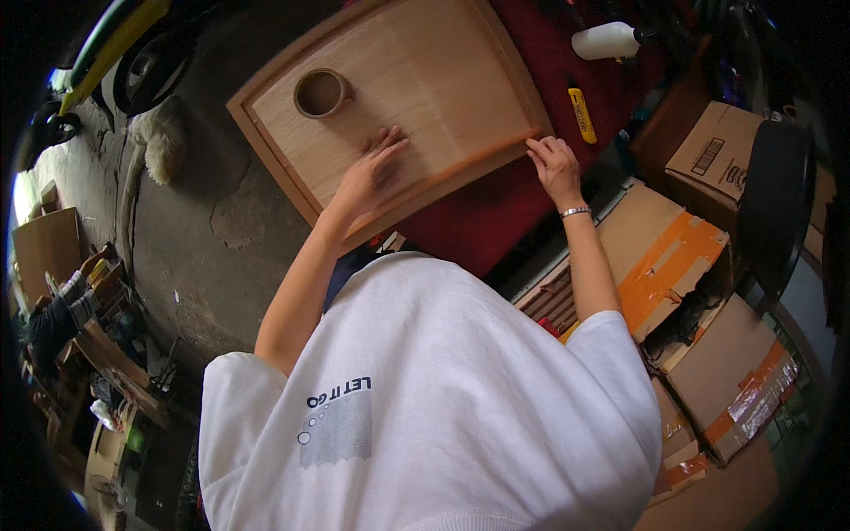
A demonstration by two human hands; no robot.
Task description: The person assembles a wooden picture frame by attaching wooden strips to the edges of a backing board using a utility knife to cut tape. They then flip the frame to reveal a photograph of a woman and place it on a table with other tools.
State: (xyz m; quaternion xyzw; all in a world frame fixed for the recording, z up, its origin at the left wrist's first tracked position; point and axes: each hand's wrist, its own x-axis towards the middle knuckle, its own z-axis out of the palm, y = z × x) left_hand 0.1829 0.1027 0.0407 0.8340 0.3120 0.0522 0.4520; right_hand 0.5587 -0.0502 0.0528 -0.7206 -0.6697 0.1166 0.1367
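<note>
A framed wooden panel [425, 84], pale inside with a darker brown border, lies flat in front of me. A reddish-brown strip [469, 159] runs along its near edge; whether it is tape or thin wood I cannot tell. My right hand [556, 168] pinches the strip's right end at the panel's near right corner. Fingers spread and slightly blurred, my left hand [376, 168] rests palm down over the panel, near the strip's left part. Beyond it sits what looks like a roll of tape [305, 112], a thick tan ring.
Dark red cloth [469, 221] lies under the panel. On it are a yellow utility knife [582, 115] and a white bottle [606, 41]. Taped cardboard boxes [664, 257] stack up at right, beside a black rounded object [777, 203]. Wood pieces [111, 358] clutter the left.
</note>
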